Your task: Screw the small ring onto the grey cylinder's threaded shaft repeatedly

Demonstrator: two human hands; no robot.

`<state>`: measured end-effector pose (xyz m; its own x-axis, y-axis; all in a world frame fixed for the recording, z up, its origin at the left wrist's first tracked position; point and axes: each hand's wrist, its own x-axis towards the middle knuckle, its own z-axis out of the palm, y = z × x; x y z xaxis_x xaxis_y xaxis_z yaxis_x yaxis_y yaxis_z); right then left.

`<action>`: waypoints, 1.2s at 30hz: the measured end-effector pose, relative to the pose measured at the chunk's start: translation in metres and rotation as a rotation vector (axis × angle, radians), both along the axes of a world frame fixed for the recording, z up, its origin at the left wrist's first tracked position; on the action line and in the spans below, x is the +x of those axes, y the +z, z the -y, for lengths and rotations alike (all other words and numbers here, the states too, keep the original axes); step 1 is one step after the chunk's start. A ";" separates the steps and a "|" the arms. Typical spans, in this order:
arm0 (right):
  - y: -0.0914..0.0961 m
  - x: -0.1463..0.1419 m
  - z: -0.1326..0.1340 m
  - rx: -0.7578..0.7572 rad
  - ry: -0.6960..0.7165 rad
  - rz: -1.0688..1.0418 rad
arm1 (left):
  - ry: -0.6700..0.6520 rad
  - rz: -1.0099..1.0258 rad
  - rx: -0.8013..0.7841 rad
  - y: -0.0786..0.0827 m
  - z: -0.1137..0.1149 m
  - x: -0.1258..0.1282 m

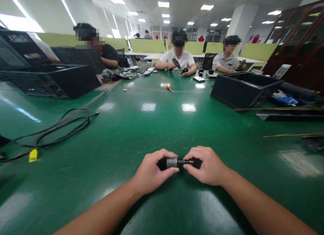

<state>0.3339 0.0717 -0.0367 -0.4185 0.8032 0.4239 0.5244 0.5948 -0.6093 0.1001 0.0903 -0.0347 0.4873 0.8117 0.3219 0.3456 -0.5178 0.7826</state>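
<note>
Both my hands meet low over the green table [157,127], near its front edge. My left hand [150,172] is closed round the thick end of a small tool with a silver collar [172,162]. My right hand [206,167] pinches the thin dark shaft [184,161] that sticks out of that collar. The rest of the tool is hidden inside my fingers.
Black cables [63,127] and a yellow tag [33,155] lie at the left. Black computer cases stand at the left [50,81] and right [243,88]. A red-handled screwdriver [170,89] lies mid-table. Three people sit at the far side with tools.
</note>
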 end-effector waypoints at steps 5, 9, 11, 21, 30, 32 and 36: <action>-0.001 0.000 -0.001 0.003 -0.002 0.000 | 0.002 -0.006 -0.003 0.000 0.000 -0.001; 0.000 0.000 -0.001 0.013 -0.001 -0.001 | 0.001 -0.001 0.004 -0.001 0.000 -0.001; 0.000 0.001 -0.001 0.015 -0.001 0.006 | -0.001 0.000 0.005 -0.001 0.000 -0.002; 0.003 0.002 -0.001 0.015 -0.003 0.021 | 0.007 0.004 -0.001 0.001 0.000 -0.001; 0.002 0.002 -0.002 0.015 -0.006 0.012 | 0.015 -0.005 0.004 0.001 -0.001 -0.002; 0.003 0.003 -0.001 0.018 -0.005 0.017 | 0.016 -0.009 0.002 0.001 -0.001 -0.003; 0.004 0.003 -0.001 0.023 -0.002 0.021 | 0.019 -0.013 0.001 0.001 -0.001 -0.003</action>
<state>0.3369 0.0731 -0.0330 -0.4260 0.7943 0.4331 0.5381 0.6073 -0.5845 0.0970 0.0917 -0.0333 0.4759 0.8205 0.3166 0.3652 -0.5119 0.7775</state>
